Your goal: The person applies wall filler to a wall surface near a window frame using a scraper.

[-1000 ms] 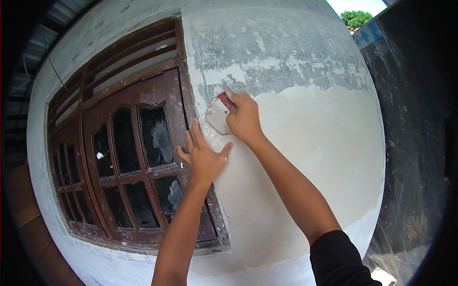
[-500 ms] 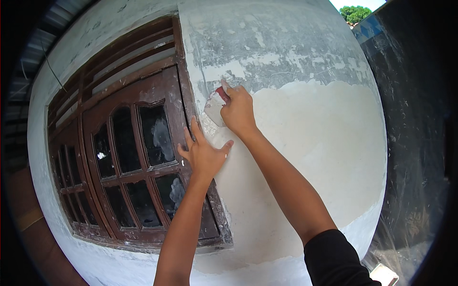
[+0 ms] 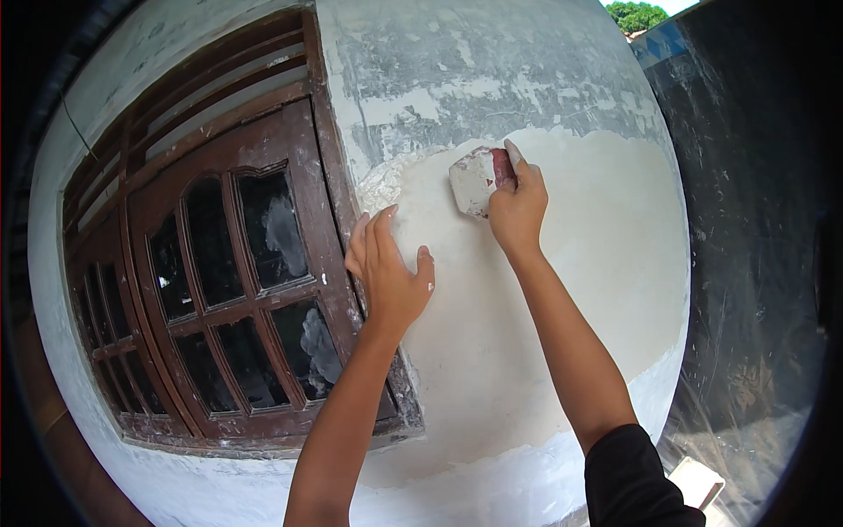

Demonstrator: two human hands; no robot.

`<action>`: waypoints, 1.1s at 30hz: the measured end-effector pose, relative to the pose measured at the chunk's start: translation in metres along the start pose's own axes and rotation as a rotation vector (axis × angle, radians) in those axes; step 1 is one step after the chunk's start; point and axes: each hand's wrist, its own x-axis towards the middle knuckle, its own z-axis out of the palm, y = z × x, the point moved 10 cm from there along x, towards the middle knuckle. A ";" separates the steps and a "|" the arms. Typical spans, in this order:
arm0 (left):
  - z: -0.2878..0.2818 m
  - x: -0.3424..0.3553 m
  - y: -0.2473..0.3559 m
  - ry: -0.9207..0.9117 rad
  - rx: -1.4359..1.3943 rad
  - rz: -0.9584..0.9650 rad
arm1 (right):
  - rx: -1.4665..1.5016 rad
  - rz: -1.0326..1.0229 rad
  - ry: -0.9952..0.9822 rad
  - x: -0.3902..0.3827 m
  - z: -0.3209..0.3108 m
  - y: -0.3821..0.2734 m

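In my right hand (image 3: 520, 209) is a putty knife (image 3: 472, 183) with a red handle and a wide blade smeared pale. Its blade lies at the wall, over the upper part of a smooth cream coat (image 3: 606, 272). My left hand (image 3: 392, 281) is open, thumb apart from the fingers, beside the window frame's right edge; whether it touches the wall, I cannot tell. Above its fingertips is a rough, lumpy patch of putty (image 3: 384, 186). Higher up, the wall is bare, blotchy grey (image 3: 500, 70).
A brown wooden window (image 3: 205, 328) with dark panes and slats above takes up the left side. Beyond the wall's right edge stands a dark, scuffed surface (image 3: 746, 237). A pale boxy object (image 3: 696, 481) sits low at the right.
My right hand has carried the putty knife rightward, away from the window frame, uncovering the rough patch. My left hand has shifted slightly right, its fingers closer together. The view has shifted a little.
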 end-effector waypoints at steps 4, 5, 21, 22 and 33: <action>0.027 -0.024 0.026 -0.092 -0.103 0.056 | -0.035 0.067 -0.051 -0.020 -0.024 0.020; 0.033 -0.030 0.030 -0.120 -0.148 0.058 | -0.052 0.094 -0.070 -0.024 -0.030 0.023; 0.128 -0.109 0.165 -0.237 -0.483 0.154 | -0.205 0.397 -0.172 -0.051 -0.205 0.139; 0.136 -0.115 0.176 -0.254 -0.498 0.142 | -0.223 0.404 -0.186 -0.052 -0.220 0.148; 0.242 -0.220 0.278 -0.554 -0.638 0.045 | -0.603 0.353 -0.397 -0.058 -0.369 0.188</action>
